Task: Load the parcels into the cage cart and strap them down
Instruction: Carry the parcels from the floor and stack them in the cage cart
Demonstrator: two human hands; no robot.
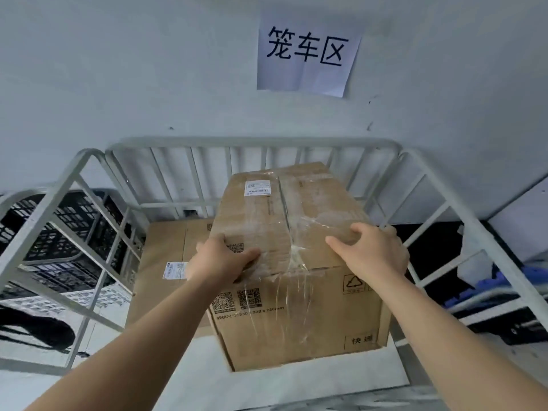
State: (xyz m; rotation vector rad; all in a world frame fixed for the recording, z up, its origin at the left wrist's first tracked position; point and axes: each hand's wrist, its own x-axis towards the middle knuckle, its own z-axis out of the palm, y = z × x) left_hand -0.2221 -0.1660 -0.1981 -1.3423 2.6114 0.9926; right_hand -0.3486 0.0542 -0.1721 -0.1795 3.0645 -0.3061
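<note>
A large brown cardboard parcel (296, 307), wrapped in clear tape and printed with QR codes, stands inside the grey metal cage cart (252, 142). My left hand (222, 259) grips its near top edge on the left side. My right hand (370, 250) presses on the top edge at the right. A second, lower cardboard parcel (166, 247) with a white label lies in the cart to the left, partly hidden behind the first and my left arm.
The cart's barred sides rise at left (74, 179) and right (439, 188), its back against a pale wall with a paper sign (308, 51). Black plastic crates (68, 226) stand beyond the left side. Blue items (492, 289) lie at the right.
</note>
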